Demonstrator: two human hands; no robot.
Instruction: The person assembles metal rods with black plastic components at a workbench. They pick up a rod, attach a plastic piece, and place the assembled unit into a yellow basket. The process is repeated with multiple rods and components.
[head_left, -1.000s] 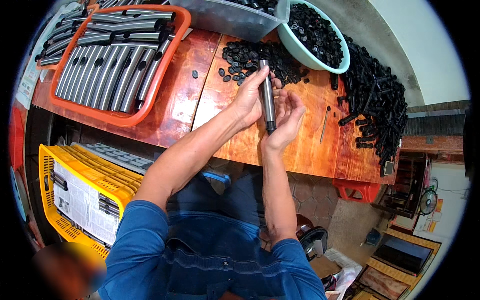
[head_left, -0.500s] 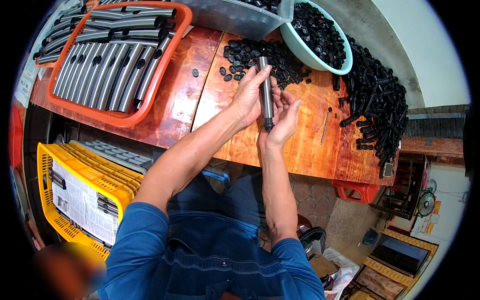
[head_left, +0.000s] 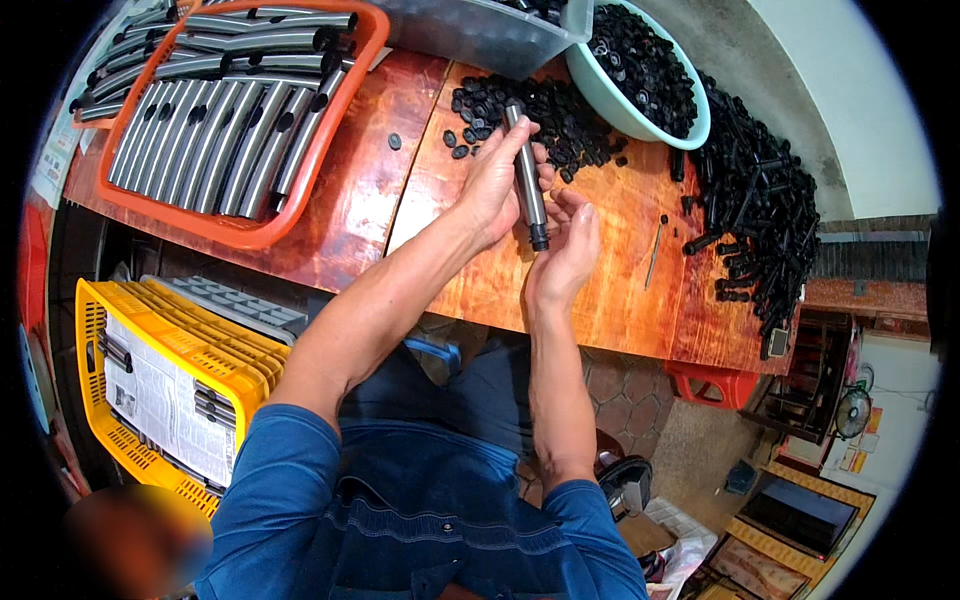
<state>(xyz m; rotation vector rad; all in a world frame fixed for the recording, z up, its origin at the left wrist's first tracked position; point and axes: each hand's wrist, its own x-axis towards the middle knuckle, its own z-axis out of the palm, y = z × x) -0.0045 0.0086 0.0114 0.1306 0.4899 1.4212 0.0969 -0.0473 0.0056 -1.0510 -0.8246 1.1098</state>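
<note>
Head view: L hand (head_left: pixel 492 192) is clamped on a metal tube (head_left: pixel 527 175), thumb on top, fingers wrapped round the far side; tube slants from just past the thumb tip down twd the R hand. Blk end piece (head_left: pixel 540 237) sits at the tube's near end, btwn the two hands. R hand (head_left: pixel 565 265) is half open, palm up, fingers loosely curled & apart, right beside that end piece; can't tell if it's touching. Both hands are over the wood table (head_left: pixel 450 290). Just beyond the L fingertips: pile of small blk caps (head_left: pixel 575 125), w/ a single cap (head_left: pixel 394 141) off to the L hand's left. Farther past the hands: clear plastic bin (head_left: pixel 480 40) & to its right a lt-blue bowl (head_left: pixel 603 98) full of small blk parts. Right of R hand: thin rod (head_left: pixel 654 258) lying on the table, then farther right a big heap of blk fittings (head_left: pixel 755 190). Well left of L hand: orange basket (head_left: pixel 258 236) w/ metal tubes (head_left: pixel 190 145), one row side by side, others crosswise behind. Lower left of L hand, below table level: yellow crate (head_left: pixel 88 345) w/ printed paper (head_left: pixel 170 400) & a few short tubes. Lower right of R hand: red stool (head_left: pixel 712 385), partly under the table edge.
</note>
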